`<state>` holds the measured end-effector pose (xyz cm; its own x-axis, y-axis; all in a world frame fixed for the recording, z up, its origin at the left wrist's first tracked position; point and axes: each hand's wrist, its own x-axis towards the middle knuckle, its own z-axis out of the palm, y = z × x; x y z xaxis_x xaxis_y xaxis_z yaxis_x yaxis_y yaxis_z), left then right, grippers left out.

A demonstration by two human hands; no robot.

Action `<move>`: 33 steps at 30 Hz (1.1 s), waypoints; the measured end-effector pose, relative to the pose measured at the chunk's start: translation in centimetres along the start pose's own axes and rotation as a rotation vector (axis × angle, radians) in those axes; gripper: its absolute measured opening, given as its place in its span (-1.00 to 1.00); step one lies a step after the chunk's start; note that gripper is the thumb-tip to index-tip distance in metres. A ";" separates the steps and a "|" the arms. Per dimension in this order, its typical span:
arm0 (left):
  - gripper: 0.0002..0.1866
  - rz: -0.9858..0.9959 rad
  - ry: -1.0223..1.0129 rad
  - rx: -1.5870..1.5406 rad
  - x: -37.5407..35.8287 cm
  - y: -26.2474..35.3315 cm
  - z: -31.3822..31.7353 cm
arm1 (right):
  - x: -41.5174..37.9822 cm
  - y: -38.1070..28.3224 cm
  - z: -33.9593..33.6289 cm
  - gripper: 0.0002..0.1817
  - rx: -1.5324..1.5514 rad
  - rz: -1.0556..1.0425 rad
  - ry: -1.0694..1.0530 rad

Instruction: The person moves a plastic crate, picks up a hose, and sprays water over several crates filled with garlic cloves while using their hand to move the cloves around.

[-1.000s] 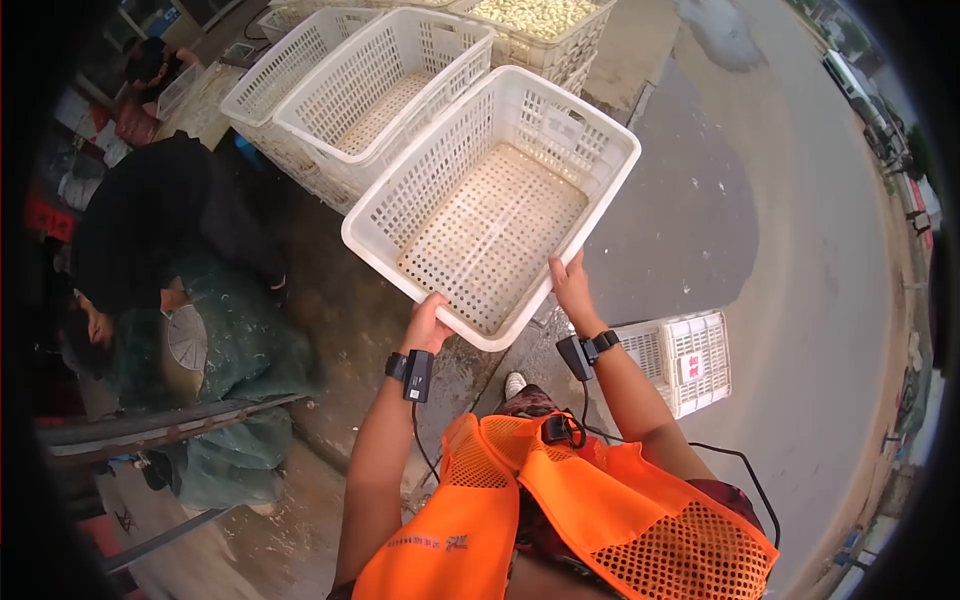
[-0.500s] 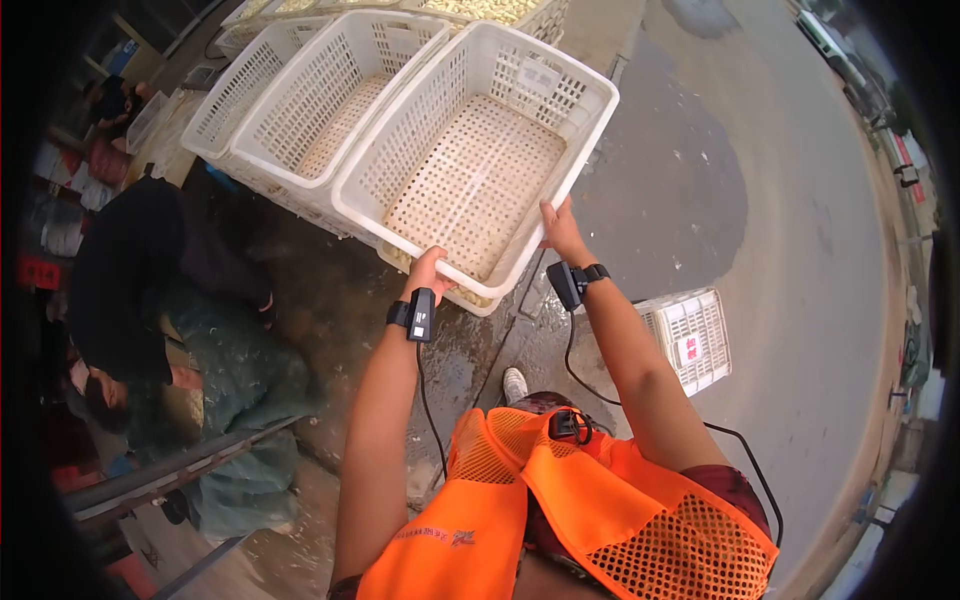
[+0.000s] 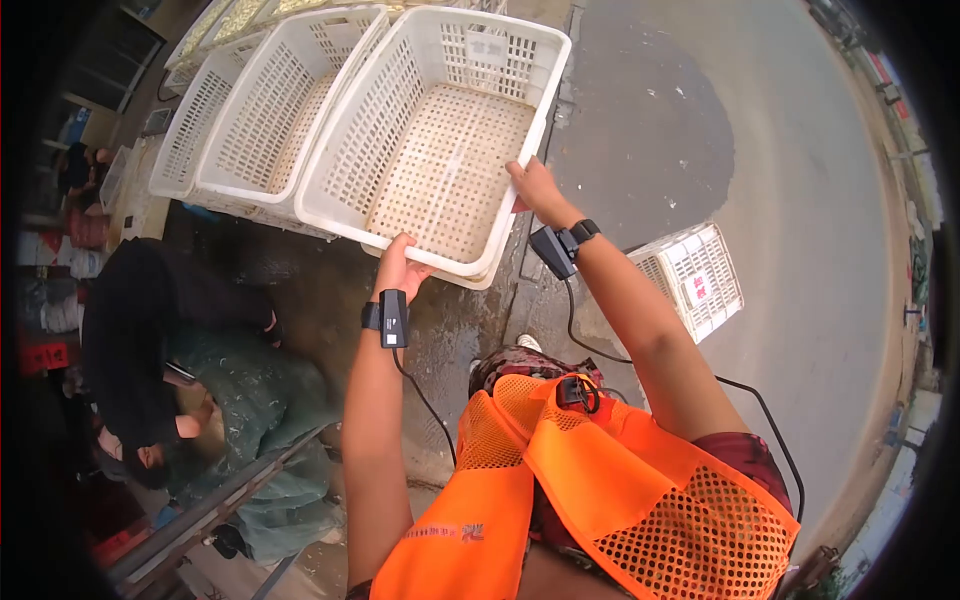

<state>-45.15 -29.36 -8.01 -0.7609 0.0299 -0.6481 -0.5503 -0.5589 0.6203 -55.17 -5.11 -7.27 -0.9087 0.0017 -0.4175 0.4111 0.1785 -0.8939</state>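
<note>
A white perforated plastic crate (image 3: 450,165), with nothing inside it, is tilted toward me between my hands. My left hand (image 3: 400,268) grips its near rim, the thumb over the edge and the fingers underneath. On the right side, my right hand (image 3: 538,190) is closed around the rim. Just under the near corner shows the edge of another pale crate; how the two touch is hidden. Close by on the left stand two similar white crates (image 3: 280,110), (image 3: 205,125), side by side.
Farther back, crates hold pale yellowish pieces (image 3: 235,20). A white crate with red lettering (image 3: 695,280) sits on the ground to my right. On the left, a person in black (image 3: 130,330) bends over green netting (image 3: 260,390), near a metal bar (image 3: 220,510). Wet pavement lies ahead.
My view has shifted, so the crates appear farther left and higher. Both hands stay on the crate; my right hand grips slightly farther up its side rim.
</note>
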 end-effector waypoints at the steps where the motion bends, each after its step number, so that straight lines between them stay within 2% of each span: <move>1: -0.51 -0.024 -0.003 0.003 -0.3 0.1 -0.3 | -0.5 -0.2 0.1 -0.48 -0.061 0.020 0.013; 2: -0.46 -0.050 -0.003 0.010 -0.6 0.0 -0.5 | -1.1 -0.2 0.2 -0.48 -0.117 0.045 0.025; 3: -0.53 -0.050 -0.018 0.028 -1.1 -0.2 -0.8 | -1.8 0.3 0.4 -0.47 -0.075 0.033 0.017; 6: -0.53 -0.045 -0.072 0.012 -1.9 -0.8 -1.3 | -2.5 1.5 0.7 -0.45 -0.109 0.035 0.062; 8: -0.55 -0.052 -0.088 0.043 -2.2 -1.0 -1.2 | -3.6 1.4 0.8 -0.45 -0.021 -0.011 0.110; 10: -0.59 -0.060 -0.007 0.018 -2.0 -1.4 -1.5 | -4.0 0.9 0.8 -0.45 -0.062 0.008 0.114; 14: -0.62 -0.066 -0.058 -0.021 -3.1 -2.8 -1.5 | -5.2 1.2 0.6 -0.45 -0.045 -0.005 0.103; 16: -0.58 -0.059 -0.064 0.023 -3.6 -2.8 -1.2 | -5.2 1.4 0.5 -0.45 -0.035 -0.007 0.111; 18: -0.44 -0.064 -0.017 0.072 -4.5 -2.7 -0.5 | -5.0 1.5 0.3 -0.43 -0.089 0.016 0.102; 26: -0.45 -0.027 -0.109 0.127 0.1 -2.0 -1.3 | -4.1 1.3 -0.1 -0.38 -0.003 0.011 0.137; 28: -0.43 -0.032 -0.034 0.161 1.6 -1.3 -1.8 | -4.4 0.9 -0.2 -0.32 0.016 0.047 0.104; 30: -0.41 0.002 -0.066 0.139 1.5 -1.4 -1.9 | -3.9 2.5 0.5 -0.27 -0.111 0.025 0.179; 32: -0.41 0.005 -0.014 0.129 0.8 -1.6 -2.0 | -5.8 5.1 1.0 -0.23 -0.177 -0.092 0.282; 33: -0.23 -0.007 -0.113 0.228 1.6 -1.7 -3.5 | -6.9 8.0 1.0 -0.25 -0.160 -0.188 0.352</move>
<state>-44.22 -31.25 -11.65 -0.7830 0.1325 -0.6077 -0.6096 -0.3577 0.7075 -45.55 -4.70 -11.70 -0.9476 0.2853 -0.1436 0.2443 0.3579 -0.9013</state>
